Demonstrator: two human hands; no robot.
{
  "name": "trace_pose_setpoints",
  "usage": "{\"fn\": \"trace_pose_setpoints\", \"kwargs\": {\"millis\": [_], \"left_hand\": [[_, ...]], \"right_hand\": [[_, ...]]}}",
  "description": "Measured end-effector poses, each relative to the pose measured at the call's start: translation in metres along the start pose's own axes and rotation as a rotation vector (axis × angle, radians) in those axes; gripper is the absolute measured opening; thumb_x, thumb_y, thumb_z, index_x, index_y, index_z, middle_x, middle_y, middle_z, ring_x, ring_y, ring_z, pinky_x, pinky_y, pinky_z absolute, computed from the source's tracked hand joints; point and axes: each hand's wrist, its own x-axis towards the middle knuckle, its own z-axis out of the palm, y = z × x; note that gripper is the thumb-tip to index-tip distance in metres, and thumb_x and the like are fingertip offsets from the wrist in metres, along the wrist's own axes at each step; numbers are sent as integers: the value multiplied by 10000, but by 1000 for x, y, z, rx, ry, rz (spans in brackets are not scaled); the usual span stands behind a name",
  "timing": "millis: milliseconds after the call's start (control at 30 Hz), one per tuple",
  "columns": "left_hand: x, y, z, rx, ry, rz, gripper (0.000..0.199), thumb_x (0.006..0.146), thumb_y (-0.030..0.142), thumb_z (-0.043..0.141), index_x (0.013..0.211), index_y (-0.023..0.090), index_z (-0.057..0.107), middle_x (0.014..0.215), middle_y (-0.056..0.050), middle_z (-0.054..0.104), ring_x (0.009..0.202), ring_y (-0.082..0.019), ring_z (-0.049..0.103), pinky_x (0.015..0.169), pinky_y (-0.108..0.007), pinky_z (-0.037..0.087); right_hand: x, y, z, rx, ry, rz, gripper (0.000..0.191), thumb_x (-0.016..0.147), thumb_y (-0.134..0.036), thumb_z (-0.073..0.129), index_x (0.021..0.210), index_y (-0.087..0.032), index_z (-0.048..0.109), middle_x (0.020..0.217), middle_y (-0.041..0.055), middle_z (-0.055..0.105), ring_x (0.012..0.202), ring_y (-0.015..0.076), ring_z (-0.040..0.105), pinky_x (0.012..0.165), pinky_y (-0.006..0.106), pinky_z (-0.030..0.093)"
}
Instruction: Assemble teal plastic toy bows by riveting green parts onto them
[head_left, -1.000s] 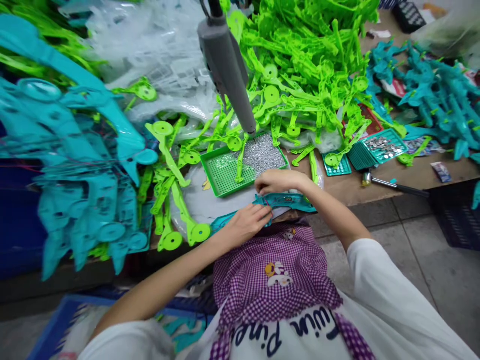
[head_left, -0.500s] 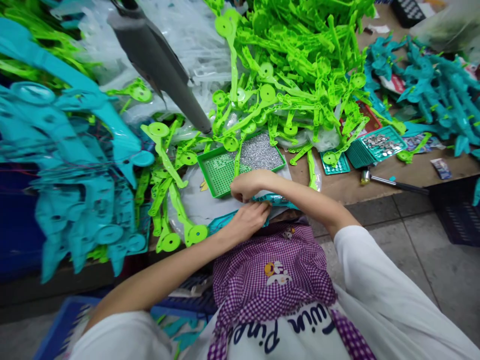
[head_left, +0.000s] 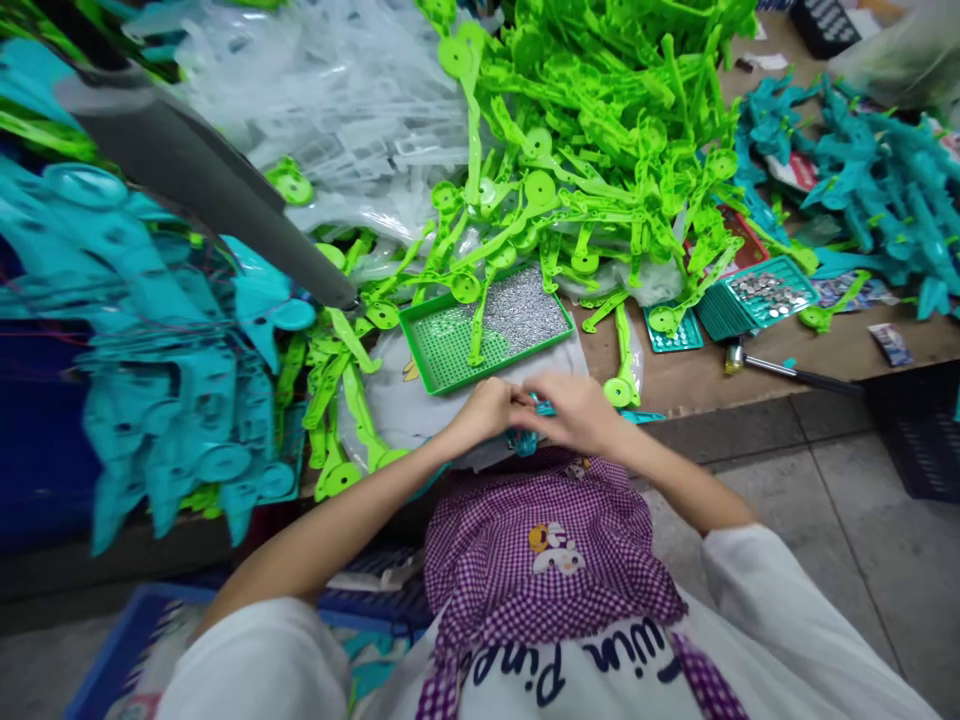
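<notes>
My left hand [head_left: 486, 408] is closed at the near edge of the table, its fingertips on a long teal plastic part [head_left: 523, 441]. Meeting those fingertips, my right hand [head_left: 576, 408] is curled and slightly blurred; what its thumb and finger pinch is too small or hidden to make out. The teal part lies below both hands and is mostly covered by them. Just beyond the hands is a green tray [head_left: 442, 384], with small silvery screws [head_left: 525, 312] heaped in its right side. A lime-green arm-shaped piece [head_left: 478, 325] lies across the tray.
A grey tool [head_left: 217, 190] hangs at upper left. Lime-green parts [head_left: 600, 120] are heaped behind the tray; teal parts [head_left: 172, 350] are stacked at left. On the right are a teal tray [head_left: 791, 318] of metal discs and a hammer [head_left: 787, 370]. A blue crate [head_left: 112, 640] stands below.
My right hand has drawn back from the tray's near edge to the teal part, meeting my left fingertips. My left hand has shifted slightly left and up. The hanging grey tool has swung left.
</notes>
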Motion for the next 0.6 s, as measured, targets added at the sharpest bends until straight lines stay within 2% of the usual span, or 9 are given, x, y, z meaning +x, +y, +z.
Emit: {"fn": "trace_pose_setpoints", "kwargs": {"millis": [33, 100, 167, 233, 333, 433, 500, 600], "left_hand": [[2, -2, 0, -45, 1, -19, 137, 707, 118, 649, 757, 128, 777, 650, -30, 726, 641, -167, 660, 625, -231, 457], [4, -5, 2, -128, 14, -45, 143, 690, 136, 669, 773, 143, 785, 694, -30, 745, 681, -168, 674, 639, -229, 469], [5, -8, 4, -186, 55, -77, 132, 680, 155, 693, 773, 146, 787, 719, -32, 754, 697, -165, 676, 643, -226, 478], [4, -10, 7, -258, 69, -115, 132, 682, 153, 707, 786, 137, 786, 709, -33, 749, 664, -151, 663, 623, -220, 483], [-2, -13, 10, -475, 29, -202, 158, 743, 184, 708, 867, 121, 781, 693, -32, 735, 572, -110, 626, 591, -206, 500], [-8, -16, 12, -673, 19, -284, 215, 808, 234, 699, 975, 115, 763, 725, -36, 731, 533, -80, 612, 591, -198, 528], [-10, -17, 14, -704, 35, -292, 253, 830, 235, 692, 1044, 111, 745, 732, -34, 725, 536, -75, 615, 603, -198, 541], [-15, -20, 16, -621, 31, -242, 352, 859, 227, 666, 1191, 114, 691, 658, -7, 693, 547, -88, 625, 626, -213, 553]], "right_hand": [[-18, -5, 11, -90, 28, 5, 498, 952, -601, 435, 1006, -146, 630, 801, 55, 663, 701, 154, 559, 633, 270, 351], [-42, -14, 35, -211, 49, -3, 467, 950, -579, 468, 1053, -157, 641, 765, 43, 673, 636, 143, 564, 595, 275, 333], [-50, -20, 54, -255, 60, 4, 345, 990, -460, 463, 1004, -177, 661, 715, 26, 668, 582, 121, 559, 576, 277, 321], [-48, -19, 63, -230, 86, 27, 304, 1014, -355, 431, 935, -186, 672, 692, 21, 670, 573, 110, 569, 580, 272, 332], [-46, -11, 57, -133, 178, 150, 296, 997, -313, 432, 919, -173, 681, 699, 22, 689, 587, 111, 594, 605, 246, 377], [-50, -2, 42, -124, 217, 429, 241, 939, -323, 505, 896, -176, 691, 673, 13, 690, 592, 126, 603, 610, 242, 382], [-50, 0, 32, -170, 163, 590, 215, 912, -330, 540, 887, -185, 697, 704, 22, 703, 657, 152, 632, 628, 253, 370], [-40, 0, 20, -231, 24, 707, 229, 922, -343, 534, 896, -187, 699, 789, 49, 729, 771, 187, 663, 640, 267, 350]]}}
